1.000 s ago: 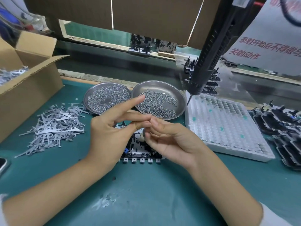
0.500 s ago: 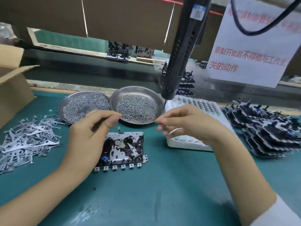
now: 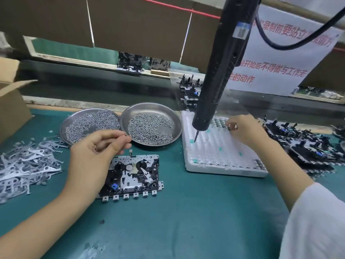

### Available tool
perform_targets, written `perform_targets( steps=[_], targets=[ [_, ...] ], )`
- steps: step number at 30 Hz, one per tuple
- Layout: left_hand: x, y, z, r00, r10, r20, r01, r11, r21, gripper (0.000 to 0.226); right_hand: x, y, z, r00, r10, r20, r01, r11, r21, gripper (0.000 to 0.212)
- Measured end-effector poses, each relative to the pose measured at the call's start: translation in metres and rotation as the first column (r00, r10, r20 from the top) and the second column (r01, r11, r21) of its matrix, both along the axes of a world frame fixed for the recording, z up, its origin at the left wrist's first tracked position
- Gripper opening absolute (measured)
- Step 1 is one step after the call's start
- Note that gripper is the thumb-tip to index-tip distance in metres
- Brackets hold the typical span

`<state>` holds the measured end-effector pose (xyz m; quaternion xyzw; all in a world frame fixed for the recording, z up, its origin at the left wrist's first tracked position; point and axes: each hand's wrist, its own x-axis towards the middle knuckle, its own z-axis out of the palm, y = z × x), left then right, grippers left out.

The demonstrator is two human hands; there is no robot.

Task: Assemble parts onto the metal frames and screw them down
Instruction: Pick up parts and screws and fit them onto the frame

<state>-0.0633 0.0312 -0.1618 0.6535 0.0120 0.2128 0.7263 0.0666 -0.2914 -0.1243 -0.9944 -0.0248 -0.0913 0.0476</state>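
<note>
Over the white tray's (image 3: 220, 152) far edge, your right hand (image 3: 246, 131) has moved from the metal frame (image 3: 134, 176) mid-mat and pinches a small part; your left hand (image 3: 97, 152), fingers curled, whether holding anything I cannot tell, hovers beside it.

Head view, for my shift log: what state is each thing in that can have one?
Metal frame: flat on the mat, parts fitted.
Two steel dishes: holding screws.
White tray: mostly unfilled.
Screwdriver: hanging, unheld.
Left hand: fingers curled, grip contents unclear.
Right hand: pinching a small part.
</note>
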Motion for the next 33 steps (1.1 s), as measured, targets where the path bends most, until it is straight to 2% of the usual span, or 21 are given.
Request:
perform_targets(
  steps=[3,10,13,16,18,20,22,24,28,33],
  targets=[
    [-0.002,-0.002,-0.001,1.000,-0.016,-0.002,0.016,1.000,-0.003,0.009,0.003,0.004,-0.002,1.000,0.026,0.009,-0.024,0.992,-0.127,0.046],
    [-0.002,-0.001,-0.002,1.000,-0.020,-0.017,0.020,0.999,0.028,0.012,0.004,0.000,0.000,0.992,0.095,0.081,-0.080,0.981,-0.174,0.025],
    [-0.003,-0.002,-0.002,0.999,-0.029,-0.027,0.029,0.999,0.025,0.011,-0.003,0.002,0.012,0.994,0.072,0.086,-0.065,0.995,-0.078,0.022],
    [-0.004,-0.003,-0.003,0.999,-0.037,-0.033,0.038,0.999,0.025,0.016,-0.027,0.016,0.029,0.993,0.079,-0.085,-0.061,0.978,0.202,0.014],
    [-0.005,-0.004,-0.003,0.998,-0.049,-0.035,0.050,0.998,0.027,0.018,-0.053,0.038,0.036,0.961,0.198,-0.194,-0.076,0.862,0.501,0.010],
    [-0.006,-0.006,-0.004,0.997,-0.068,-0.038,0.070,0.997,0.037,0.020,-0.076,0.067,0.034,0.918,0.353,-0.178,-0.091,0.625,0.775,0.012],
    [-0.007,-0.007,-0.005,0.995,-0.090,-0.035,0.092,0.994,0.058,0.020,-0.092,0.096,0.024,0.888,0.442,-0.122,-0.091,0.429,0.899,0.015],
    [-0.009,-0.009,-0.005,0.994,-0.109,-0.027,0.111,0.990,0.087,0.023,-0.100,0.120,0.010,0.871,0.484,-0.086,-0.081,0.314,0.946,0.017],
    [-0.011,-0.010,-0.005,0.993,-0.121,-0.017,0.122,0.980,0.155,0.022,-0.104,0.145,-0.013,0.883,0.466,-0.051,-0.016,0.139,0.990,0.022],
    [-0.013,-0.011,-0.006,0.988,-0.152,-0.029,0.155,0.972,0.178,0.021,-0.110,0.147,-0.024,0.882,0.469,-0.039,-0.015,0.112,0.994,0.020]
  ],
)
